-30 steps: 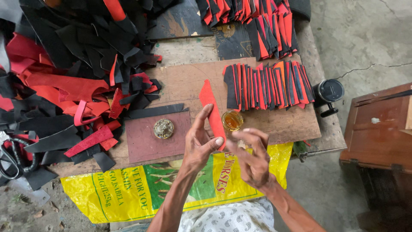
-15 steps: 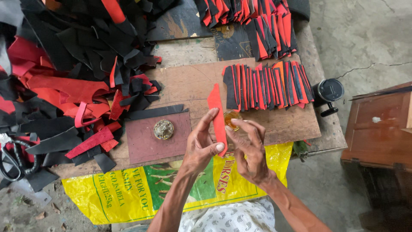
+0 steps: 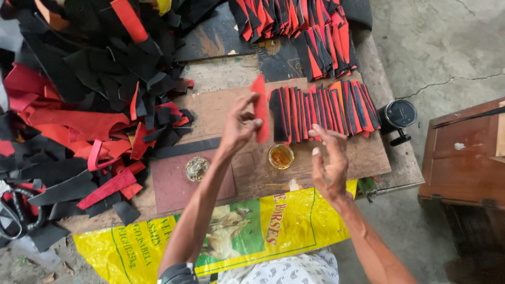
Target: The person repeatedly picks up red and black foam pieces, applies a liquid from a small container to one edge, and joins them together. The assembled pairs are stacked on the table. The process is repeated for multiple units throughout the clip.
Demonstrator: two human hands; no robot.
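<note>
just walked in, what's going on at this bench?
A person is seated at a wooden board, handling cut strips of red and black material. The left hand pinches a red strip and holds it at the left end of a row of red and black strips laid side by side on the board. The right hand hangs open and empty just above the board, beside a small tin of amber paste. A loose heap of offcuts fills the left side.

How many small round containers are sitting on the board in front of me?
2. An amber-filled glue tin sits below the row of red-and-black strips, between the left hand and right hand; a second round tin sits left on the maroon mat.
</note>
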